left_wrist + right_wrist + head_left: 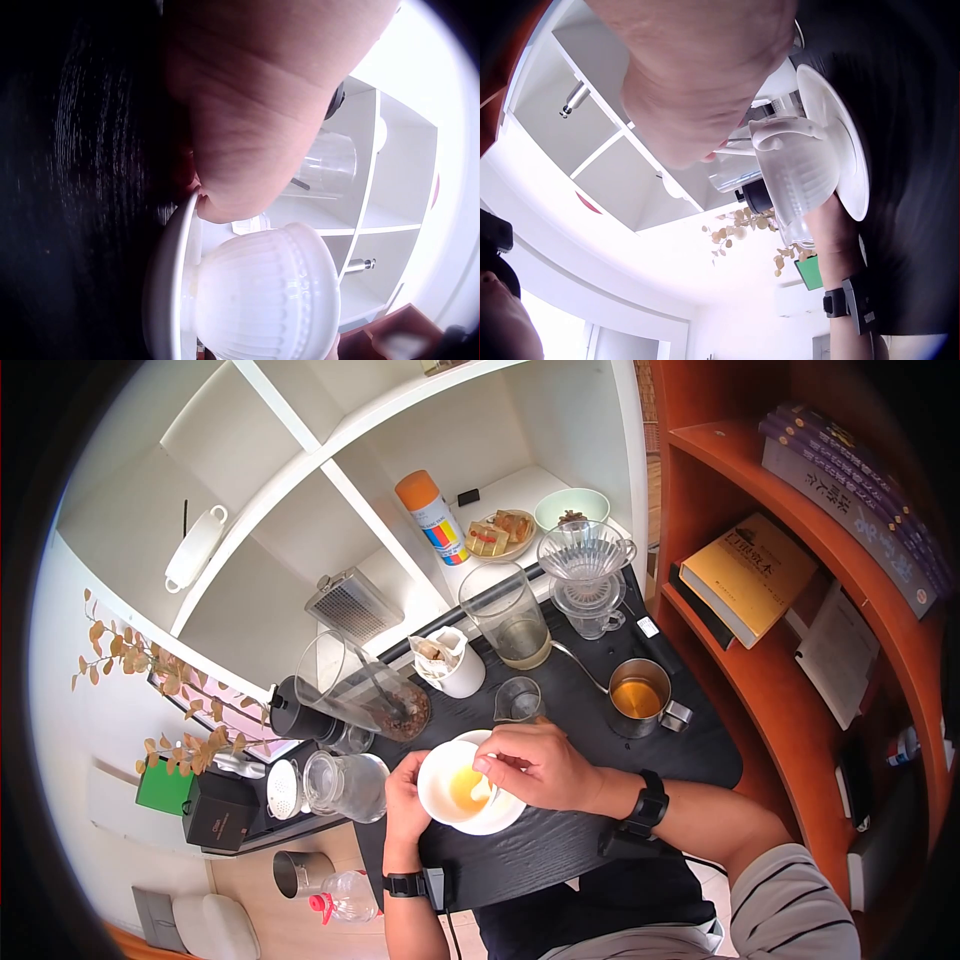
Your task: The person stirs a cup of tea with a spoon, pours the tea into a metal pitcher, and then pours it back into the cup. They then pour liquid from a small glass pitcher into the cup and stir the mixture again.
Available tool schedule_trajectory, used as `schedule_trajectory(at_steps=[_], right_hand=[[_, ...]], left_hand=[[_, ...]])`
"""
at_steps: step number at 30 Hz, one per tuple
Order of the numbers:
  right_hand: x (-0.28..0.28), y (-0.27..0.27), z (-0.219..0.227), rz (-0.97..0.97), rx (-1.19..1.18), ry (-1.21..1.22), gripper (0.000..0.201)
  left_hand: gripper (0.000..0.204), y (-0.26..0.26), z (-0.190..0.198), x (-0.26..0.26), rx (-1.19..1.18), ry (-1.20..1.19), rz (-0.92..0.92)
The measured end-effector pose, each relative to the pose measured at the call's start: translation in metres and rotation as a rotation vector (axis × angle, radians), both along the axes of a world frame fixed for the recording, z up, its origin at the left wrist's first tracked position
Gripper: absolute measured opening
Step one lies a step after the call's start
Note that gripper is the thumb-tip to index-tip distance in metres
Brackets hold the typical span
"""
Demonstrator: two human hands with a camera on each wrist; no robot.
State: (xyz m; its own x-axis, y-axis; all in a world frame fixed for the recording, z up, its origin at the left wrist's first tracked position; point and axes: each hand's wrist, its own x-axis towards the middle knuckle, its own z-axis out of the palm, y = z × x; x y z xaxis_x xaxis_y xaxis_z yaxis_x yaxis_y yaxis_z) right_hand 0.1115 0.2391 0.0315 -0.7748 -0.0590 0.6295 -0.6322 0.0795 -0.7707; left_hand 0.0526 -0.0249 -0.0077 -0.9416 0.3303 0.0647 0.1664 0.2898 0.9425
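Observation:
A white ribbed cup (438,780) (262,300) (799,172) with yellow liquid inside stands on a white saucer (500,821) (161,300) (853,176). At its left side, my left hand (405,800) (247,120) (834,240) grips the saucer's edge; some of its fingertips are hidden. My right hand (545,765) (697,82) is over the cup's right side, thumb and fingers pinching the thin handle of a white spoon (481,790) (739,151). The spoon's lower end dips into the liquid.
Behind the cup are a small glass beaker (518,700), a tall glass (507,622) and a white mug (460,673). A glass jug (350,785) stands left, a metal cup (640,695) right. White shelves (400,420) rise behind the black table (560,850).

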Motion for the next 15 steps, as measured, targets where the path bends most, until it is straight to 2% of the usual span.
schedule_trajectory(at_steps=[6,8,15], right_hand=[[-0.0007,-0.0004,-0.0016,-0.010,0.011,-0.044,0.013],[-0.0024,-0.0022,-0.0040,-0.074,-0.006,-0.003,0.014],[-0.0039,-0.0023,-0.0069,-0.084,-0.020,0.018,0.011]], left_hand=[[0.031,-0.0026,-0.0039,-0.0011,0.001,0.000,-0.004],[0.030,-0.0020,-0.0033,-0.0009,-0.002,0.001,-0.001],[0.030,-0.0014,-0.0019,-0.0006,-0.014,-0.005,0.004]])
